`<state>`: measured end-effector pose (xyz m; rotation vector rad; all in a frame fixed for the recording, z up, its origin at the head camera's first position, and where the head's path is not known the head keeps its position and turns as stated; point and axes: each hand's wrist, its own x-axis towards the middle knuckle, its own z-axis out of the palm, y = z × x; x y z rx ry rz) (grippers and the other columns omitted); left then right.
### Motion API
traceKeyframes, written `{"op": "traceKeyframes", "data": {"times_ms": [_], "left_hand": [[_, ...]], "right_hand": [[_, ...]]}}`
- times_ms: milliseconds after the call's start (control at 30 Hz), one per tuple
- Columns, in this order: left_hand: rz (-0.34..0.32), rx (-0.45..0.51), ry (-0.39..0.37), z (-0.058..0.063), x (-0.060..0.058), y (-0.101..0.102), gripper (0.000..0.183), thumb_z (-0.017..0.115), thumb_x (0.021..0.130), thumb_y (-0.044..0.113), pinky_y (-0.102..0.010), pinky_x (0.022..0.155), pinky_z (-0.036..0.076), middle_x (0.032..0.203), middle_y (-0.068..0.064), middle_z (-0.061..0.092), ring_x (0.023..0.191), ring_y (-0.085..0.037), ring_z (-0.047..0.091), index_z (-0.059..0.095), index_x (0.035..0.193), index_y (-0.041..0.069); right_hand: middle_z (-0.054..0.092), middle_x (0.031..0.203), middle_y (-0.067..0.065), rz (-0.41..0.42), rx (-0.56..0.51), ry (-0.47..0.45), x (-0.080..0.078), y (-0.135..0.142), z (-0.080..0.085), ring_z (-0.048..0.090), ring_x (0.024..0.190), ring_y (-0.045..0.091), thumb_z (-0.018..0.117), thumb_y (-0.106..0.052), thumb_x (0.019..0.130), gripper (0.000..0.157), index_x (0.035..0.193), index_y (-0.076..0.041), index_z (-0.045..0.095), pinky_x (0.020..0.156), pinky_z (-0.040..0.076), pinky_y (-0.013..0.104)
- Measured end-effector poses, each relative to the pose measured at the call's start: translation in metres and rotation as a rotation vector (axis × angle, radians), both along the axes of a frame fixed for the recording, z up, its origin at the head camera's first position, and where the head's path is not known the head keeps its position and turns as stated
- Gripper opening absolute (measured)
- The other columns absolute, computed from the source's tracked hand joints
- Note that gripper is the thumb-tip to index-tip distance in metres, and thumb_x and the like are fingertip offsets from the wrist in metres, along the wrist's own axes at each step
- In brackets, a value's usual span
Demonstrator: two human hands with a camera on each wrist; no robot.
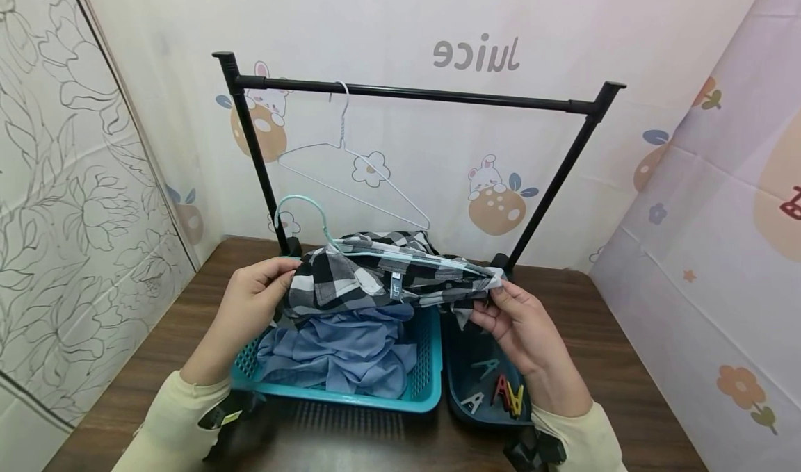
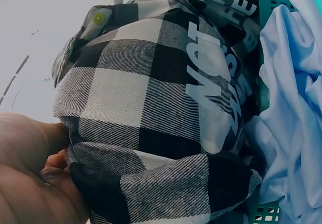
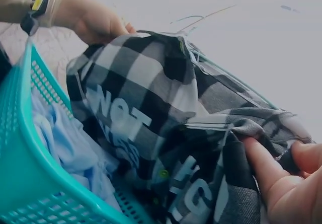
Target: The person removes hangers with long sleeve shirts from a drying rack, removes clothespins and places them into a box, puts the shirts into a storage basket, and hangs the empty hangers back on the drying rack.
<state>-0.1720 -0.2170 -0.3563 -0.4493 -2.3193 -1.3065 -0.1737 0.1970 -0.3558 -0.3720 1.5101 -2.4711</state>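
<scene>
A black-and-white checked shirt point(image 1: 332, 281) with white printed letters and a collar label is stretched between both hands above the basket. Its light-blue hanger point(image 1: 318, 211) runs along the inside, hook pointing up and to the left. At the shirt's left shoulder, my left hand point(image 1: 253, 298) pinches the cloth between thumb and fingers. My right hand point(image 1: 532, 329) grips the opposite shoulder near the hanger's end, thumb on top. Close up, the right wrist view shows the right fingers point(image 3: 269, 168) at the bunched cloth.
Below the shirt stands a turquoise basket point(image 1: 432, 388) holding blue cloth point(image 1: 341, 361). A dark tray point(image 1: 459, 388) to its right contains several coloured clothespins point(image 1: 500, 392). Behind, a black rack point(image 1: 425, 95) carries a white wire hanger point(image 1: 375, 159). Everything is on a brown wooden table point(image 1: 601, 361).
</scene>
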Motion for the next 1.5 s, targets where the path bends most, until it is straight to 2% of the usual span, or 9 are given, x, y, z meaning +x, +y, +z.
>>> {"op": "traceKeyframes", "data": {"times_ms": [267, 533, 633, 733, 867, 1000, 1100, 1267, 1500], "left_hand": [[-0.051, 0.065, -0.044, 0.0, 0.0, 0.001, 0.018, 0.059, 0.103, 0.004, -0.017, 0.073, 0.056, 0.102, -0.009, 0.076, 0.086, -0.005, 0.065, 0.075, 0.112, 0.004], [-0.042, 0.104, -0.048, 0.0, 0.001, 0.003, 0.018, 0.059, 0.103, 0.004, -0.017, 0.072, 0.057, 0.106, -0.011, 0.075, 0.087, -0.003, 0.066, 0.075, 0.112, 0.002], [-0.057, 0.131, -0.066, 0.0, 0.0, 0.004, 0.018, 0.059, 0.103, 0.005, -0.018, 0.072, 0.058, 0.104, -0.012, 0.075, 0.086, -0.004, 0.066, 0.075, 0.112, 0.002], [-0.053, 0.145, -0.077, 0.001, 0.001, 0.005, 0.018, 0.059, 0.104, 0.006, -0.019, 0.072, 0.058, 0.104, -0.013, 0.075, 0.086, -0.005, 0.066, 0.075, 0.112, 0.002], [-0.03, 0.157, -0.077, 0.002, 0.003, 0.005, 0.018, 0.06, 0.104, 0.007, -0.019, 0.073, 0.058, 0.105, -0.012, 0.075, 0.086, -0.006, 0.067, 0.075, 0.112, 0.002], [-0.025, 0.171, -0.069, 0.004, 0.005, 0.006, 0.018, 0.06, 0.104, 0.008, -0.019, 0.074, 0.058, 0.105, -0.012, 0.075, 0.086, -0.008, 0.067, 0.075, 0.112, 0.003], [-0.02, 0.166, -0.059, 0.005, 0.006, 0.007, 0.018, 0.06, 0.104, 0.008, -0.02, 0.073, 0.058, 0.104, -0.011, 0.075, 0.084, -0.008, 0.067, 0.075, 0.112, 0.003], [-0.013, 0.154, -0.031, 0.005, 0.007, 0.008, 0.017, 0.061, 0.103, 0.008, -0.019, 0.071, 0.058, 0.102, -0.01, 0.076, 0.082, -0.008, 0.067, 0.076, 0.111, 0.004], [-0.019, 0.101, 0.024, 0.003, 0.007, 0.009, 0.017, 0.062, 0.101, 0.003, -0.016, 0.065, 0.055, 0.104, -0.009, 0.076, 0.076, -0.007, 0.063, 0.076, 0.111, 0.004]], "right_hand": [[0.067, 0.106, 0.004, 0.004, -0.092, -0.052, -0.003, -0.003, -0.005, 0.07, 0.094, 0.012, 0.045, -0.016, 0.111, 0.028, 0.121, -0.012, 0.071, 0.092, 0.057, 0.031], [0.069, 0.111, 0.005, 0.107, -0.218, -0.103, -0.008, -0.01, -0.015, 0.071, 0.099, 0.014, 0.039, -0.012, 0.112, 0.025, 0.124, -0.01, 0.06, 0.096, 0.055, 0.033], [0.069, 0.11, 0.005, 0.107, -0.187, -0.116, -0.008, -0.014, -0.019, 0.071, 0.098, 0.014, 0.04, -0.013, 0.112, 0.025, 0.125, -0.011, 0.061, 0.096, 0.055, 0.033], [0.068, 0.105, 0.003, 0.054, -0.021, -0.094, -0.008, -0.018, -0.02, 0.07, 0.093, 0.012, 0.044, -0.018, 0.111, 0.025, 0.124, -0.014, 0.065, 0.095, 0.056, 0.032], [0.07, 0.103, 0.003, -0.076, 0.339, -0.036, -0.007, -0.022, -0.019, 0.072, 0.089, 0.013, 0.049, -0.024, 0.11, 0.026, 0.125, -0.01, 0.066, 0.092, 0.058, 0.031], [0.071, 0.112, 0.008, -0.175, 0.678, 0.073, -0.003, -0.029, -0.016, 0.074, 0.1, 0.018, 0.052, -0.021, 0.109, 0.025, 0.124, -0.006, 0.065, 0.09, 0.059, 0.033], [0.071, 0.111, 0.008, -0.209, 0.874, 0.199, 0.0, -0.034, -0.016, 0.071, 0.099, 0.02, 0.056, -0.017, 0.106, 0.019, 0.119, -0.011, 0.07, 0.085, 0.06, 0.031], [0.067, 0.092, 0.0, -0.175, 1.101, 0.4, 0.003, -0.043, -0.023, 0.058, 0.077, 0.017, 0.061, -0.011, 0.102, 0.019, 0.111, -0.02, 0.074, 0.063, 0.052, 0.028], [0.066, 0.107, -0.013, 0.034, 1.323, 0.66, 0.007, -0.049, -0.027, 0.058, 0.091, 0.006, 0.064, -0.014, 0.101, 0.014, 0.105, -0.025, 0.071, 0.08, 0.054, 0.032]]}}
